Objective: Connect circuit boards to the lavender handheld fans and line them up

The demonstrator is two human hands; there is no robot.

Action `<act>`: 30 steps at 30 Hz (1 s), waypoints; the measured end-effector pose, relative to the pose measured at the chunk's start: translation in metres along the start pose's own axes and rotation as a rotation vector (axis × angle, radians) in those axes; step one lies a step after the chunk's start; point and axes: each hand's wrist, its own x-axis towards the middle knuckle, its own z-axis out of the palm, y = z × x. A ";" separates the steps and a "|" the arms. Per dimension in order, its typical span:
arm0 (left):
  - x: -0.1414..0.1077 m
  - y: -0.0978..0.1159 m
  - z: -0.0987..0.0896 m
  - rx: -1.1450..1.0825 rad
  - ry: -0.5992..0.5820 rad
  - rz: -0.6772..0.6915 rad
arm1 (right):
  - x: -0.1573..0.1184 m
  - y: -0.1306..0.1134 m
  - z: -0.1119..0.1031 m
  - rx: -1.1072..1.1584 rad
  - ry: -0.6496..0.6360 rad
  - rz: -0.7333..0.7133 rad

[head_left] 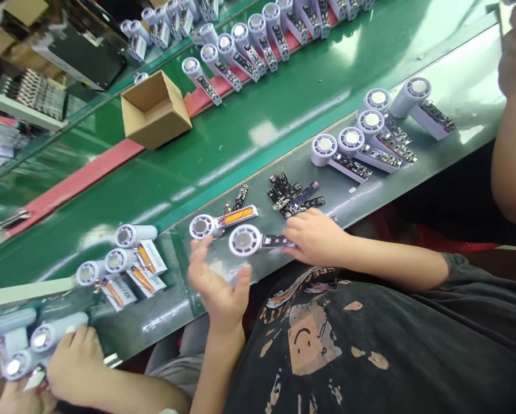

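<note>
My right hand (316,237) is closed around the handle end of a pale lilac handheld fan (245,240), whose round slotted head points left. A black circuit board (273,241) shows along that handle. Just left of the fan head is my left hand (217,284), its fingers spread and nothing in its grasp. Beyond it lies another fan (203,226) with an orange battery (237,216) and thin wires exposed in its handle. Loose black circuit boards (299,195) lie in a pile behind my right hand, and a single board (241,197) rests farther left.
Several fans with boards (351,141) stand at right; fans with exposed batteries (119,260) lie at left. Across the green belt (284,109) are an open cardboard box (157,109) and a row of fans (241,43). Co-workers' hands (74,359) appear at lower left and upper right.
</note>
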 end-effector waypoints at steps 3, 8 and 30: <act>0.008 0.013 0.008 -0.051 0.049 0.153 | -0.028 0.036 -0.014 -0.001 0.209 0.248; 0.020 0.040 0.073 0.192 -0.564 0.378 | -0.067 0.085 -0.012 -0.170 0.416 0.537; 0.044 -0.037 0.030 0.605 -0.222 -0.065 | -0.023 0.062 0.012 -0.295 0.568 0.394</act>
